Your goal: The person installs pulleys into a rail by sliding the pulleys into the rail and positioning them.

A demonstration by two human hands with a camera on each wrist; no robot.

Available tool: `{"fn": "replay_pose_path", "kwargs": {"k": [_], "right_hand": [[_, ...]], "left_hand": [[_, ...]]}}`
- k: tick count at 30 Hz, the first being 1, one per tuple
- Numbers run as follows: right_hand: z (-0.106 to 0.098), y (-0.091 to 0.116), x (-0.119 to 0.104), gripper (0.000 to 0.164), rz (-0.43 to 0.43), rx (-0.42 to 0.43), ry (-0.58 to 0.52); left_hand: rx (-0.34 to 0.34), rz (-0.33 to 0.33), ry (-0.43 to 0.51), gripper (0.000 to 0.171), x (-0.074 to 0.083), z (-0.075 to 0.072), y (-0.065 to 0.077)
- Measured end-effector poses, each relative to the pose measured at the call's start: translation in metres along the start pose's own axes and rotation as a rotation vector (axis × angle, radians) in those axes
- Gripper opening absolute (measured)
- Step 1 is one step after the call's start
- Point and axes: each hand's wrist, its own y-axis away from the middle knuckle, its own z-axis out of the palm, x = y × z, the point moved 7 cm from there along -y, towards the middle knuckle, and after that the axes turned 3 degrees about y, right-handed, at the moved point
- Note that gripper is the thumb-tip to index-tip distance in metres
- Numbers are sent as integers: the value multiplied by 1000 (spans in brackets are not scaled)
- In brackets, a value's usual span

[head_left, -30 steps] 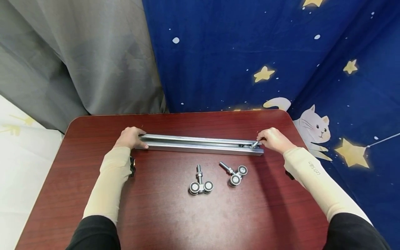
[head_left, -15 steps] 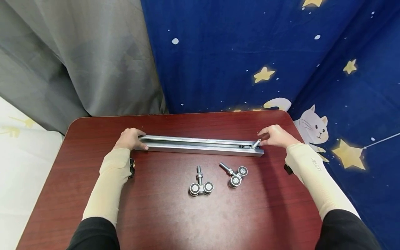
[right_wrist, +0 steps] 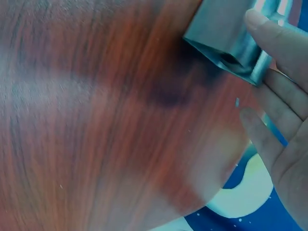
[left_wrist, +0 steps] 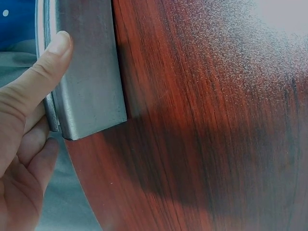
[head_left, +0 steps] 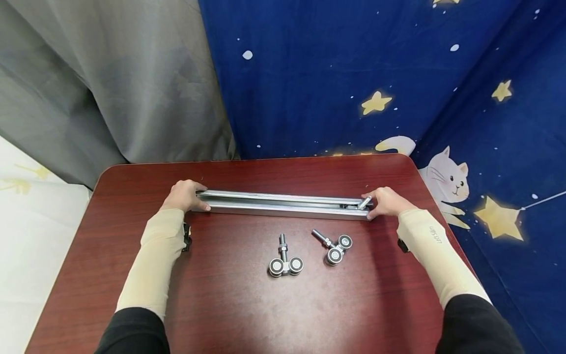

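A long silver metal channel rail [head_left: 283,210] lies across the table, its slot facing up. My left hand [head_left: 181,195] grips its left end, and in the left wrist view the thumb [left_wrist: 57,48] presses on the side of the rail [left_wrist: 91,82]. At the other end my right hand [head_left: 388,201] holds the rail between thumb and fingers. Inside the slot by that hand sits a roller trolley, its threaded bolt [head_left: 364,203] leaning up and its wheels mostly hidden. In the right wrist view the thumb [right_wrist: 257,20] lies along the rail's end [right_wrist: 216,31].
Nearer me on the reddish-brown wooden table [head_left: 212,305] lie two more roller trolleys with bolts and nuts, one in the middle [head_left: 285,265] and one to its right [head_left: 334,250]. Grey [head_left: 146,88] and blue star-patterned [head_left: 309,83] curtains hang behind the far table edge.
My right hand has let go of the trolley's bolt, opened briefly, then come down around the rail's right end. The left hand has stayed in place.
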Motion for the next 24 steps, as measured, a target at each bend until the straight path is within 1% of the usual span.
{"fn": "replay_pose_path", "kwargs": {"k": [4, 8, 12, 17, 18, 22, 24], "right_hand": [[5, -1, 2, 63, 22, 2, 15], [6, -2, 2, 60, 56, 16, 38], [5, -2, 2, 56, 93, 13, 32], [6, -2, 3, 57, 128, 13, 29], [6, -2, 3, 58, 131, 15, 29], [8, -3, 4, 48, 172, 4, 11], [8, -3, 4, 50, 175, 8, 13]], "left_hand": [[-6, -8, 3, 66, 0, 0, 0], [-10, -7, 5, 66, 2, -1, 2], [-21, -5, -1, 66, 5, -1, 4], [-32, -18, -4, 66, 7, 0, 4], [-32, -13, -10, 66, 7, 1, 4], [-28, 25, -37, 65, 8, 2, 2], [-25, 52, -53, 64, 9, 2, 1]]}}
